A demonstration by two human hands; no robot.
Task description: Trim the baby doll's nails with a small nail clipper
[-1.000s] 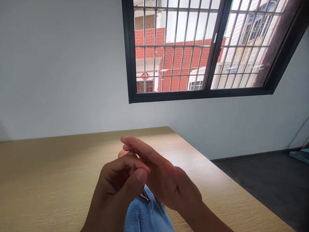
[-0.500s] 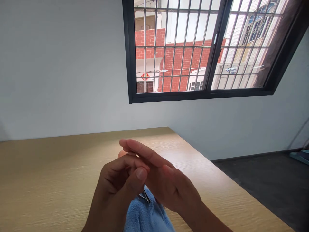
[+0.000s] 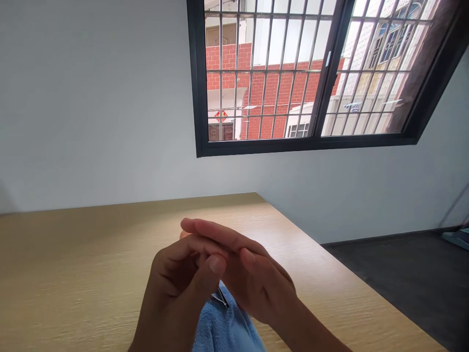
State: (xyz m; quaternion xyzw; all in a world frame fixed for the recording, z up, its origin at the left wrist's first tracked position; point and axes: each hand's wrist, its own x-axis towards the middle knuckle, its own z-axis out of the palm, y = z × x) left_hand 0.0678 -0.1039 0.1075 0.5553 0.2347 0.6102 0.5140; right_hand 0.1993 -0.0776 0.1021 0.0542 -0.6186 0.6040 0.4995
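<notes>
Blue terry towel [image 3: 227, 330] is lying nearest the wearer, its fuzzy folds rising from the bottom edge of the head view. Just above it, a small silver metal tool [image 3: 220, 297], perhaps tweezers or a clipper, is poking out from under the 2 hands, with only a narrow end showing and the rest hidden. The left hand [image 3: 176, 278] and the right hand [image 3: 256, 278] are pressing close together, with the right fingers [image 3: 220, 233] stretching across the top of the left hand and the left thumb [image 3: 216, 265] curling up against the right hand. Whether either hand is clamping the tool or only hanging over it, the view cannot settle. The latest change is small: the right hand has been sinking lower onto the left, so the 2 hands are closing more tightly above the tool, which is staying at the towel's upper fold. Beyond them, a light oak-grain table [image 3: 66, 274] is stretching towards a plain white wall [image 3: 91, 122], with a dark grey floor [image 3: 395, 288] showing past its right edge. Higher up, a black-framed barred window [image 3: 200, 83] is looking out on a red brick building [image 3: 269, 93].
</notes>
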